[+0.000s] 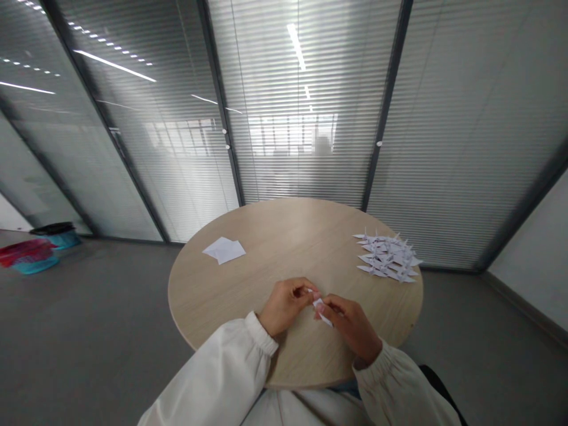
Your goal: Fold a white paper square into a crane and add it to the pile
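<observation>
Between my two hands is a small folded piece of white paper [326, 320], held just above the near part of the round table. My left hand [286, 303] pinches its upper left end with thumb and fingertips. From the other side, my right hand [350, 322] grips it, with the thumb pressed on the paper. The fingers hide much of its shape. At the table's right side lie several folded paper cranes [388, 258], packed close together in rows. Flat white paper sheets [225, 250] overlap at the left of the table.
The round wooden table [288, 228] stands before me, near a glass wall with blinds [306, 171]. On the floor at far left are two bins, one with a red liner [29, 254] and one with a black liner [53, 229].
</observation>
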A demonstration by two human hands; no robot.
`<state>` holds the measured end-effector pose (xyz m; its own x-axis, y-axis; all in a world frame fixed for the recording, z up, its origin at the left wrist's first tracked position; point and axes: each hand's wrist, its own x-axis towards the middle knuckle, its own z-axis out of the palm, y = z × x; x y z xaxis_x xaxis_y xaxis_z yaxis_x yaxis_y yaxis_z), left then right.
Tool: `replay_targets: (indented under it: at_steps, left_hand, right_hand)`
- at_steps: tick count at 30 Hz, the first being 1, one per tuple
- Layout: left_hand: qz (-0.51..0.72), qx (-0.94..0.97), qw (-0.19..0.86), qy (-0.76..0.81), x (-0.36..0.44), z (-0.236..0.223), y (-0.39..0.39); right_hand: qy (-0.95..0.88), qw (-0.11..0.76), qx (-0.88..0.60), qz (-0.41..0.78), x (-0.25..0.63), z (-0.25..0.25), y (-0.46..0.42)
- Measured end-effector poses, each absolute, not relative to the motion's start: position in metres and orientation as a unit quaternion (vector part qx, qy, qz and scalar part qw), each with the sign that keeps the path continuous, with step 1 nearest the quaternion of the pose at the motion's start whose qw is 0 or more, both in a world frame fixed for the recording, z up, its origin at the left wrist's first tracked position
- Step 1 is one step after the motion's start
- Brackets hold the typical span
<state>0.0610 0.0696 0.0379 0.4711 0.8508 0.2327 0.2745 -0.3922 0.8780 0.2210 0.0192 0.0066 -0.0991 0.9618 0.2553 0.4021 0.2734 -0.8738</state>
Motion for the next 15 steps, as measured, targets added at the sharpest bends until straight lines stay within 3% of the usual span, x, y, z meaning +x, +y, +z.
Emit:
replay_targets:
  at_steps: [15]
  left_hand:
    - [0.351,0.702,0.532,0.317,0.0623,0.0434,0.0681]
  right_hand:
    - [-0.659,0.47,-0.497,0.311,0.225,0.0127,0.01]
